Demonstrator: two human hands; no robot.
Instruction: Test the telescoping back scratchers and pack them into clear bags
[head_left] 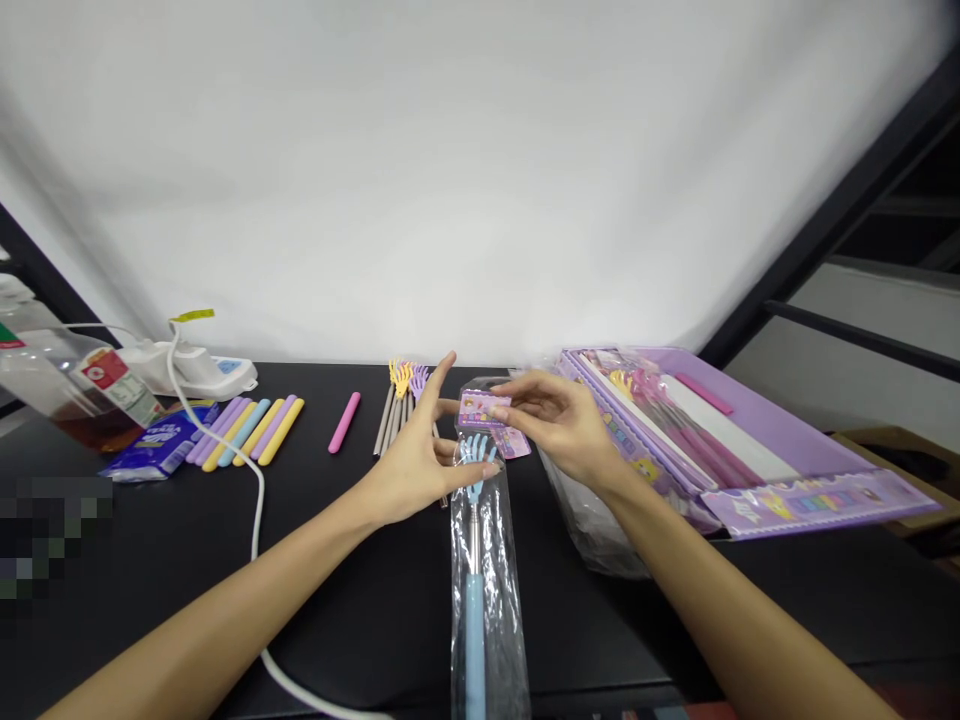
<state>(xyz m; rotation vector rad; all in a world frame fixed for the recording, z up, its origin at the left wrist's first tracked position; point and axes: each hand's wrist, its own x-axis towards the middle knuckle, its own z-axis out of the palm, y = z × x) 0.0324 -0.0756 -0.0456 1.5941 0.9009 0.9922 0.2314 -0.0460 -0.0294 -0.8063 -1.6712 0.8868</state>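
A light-blue back scratcher with a hand-shaped head and metal rod lies inside a clear plastic bag, pointing away from me. My left hand is at the bag's upper part, its thumb across the front by the scratcher head. One left finger points up; others reach to the bag's left edge, their tips partly hidden. Between thumb and fingers, my right hand pinches a small purple printed card at the bag's top. Another such card lies just below it.
Metal rods with yellow and purple hand heads lie behind my left hand. Leftward are a pink handle, several coloured handles, a blue packet, a bottle and a white cable. A purple display box stands right.
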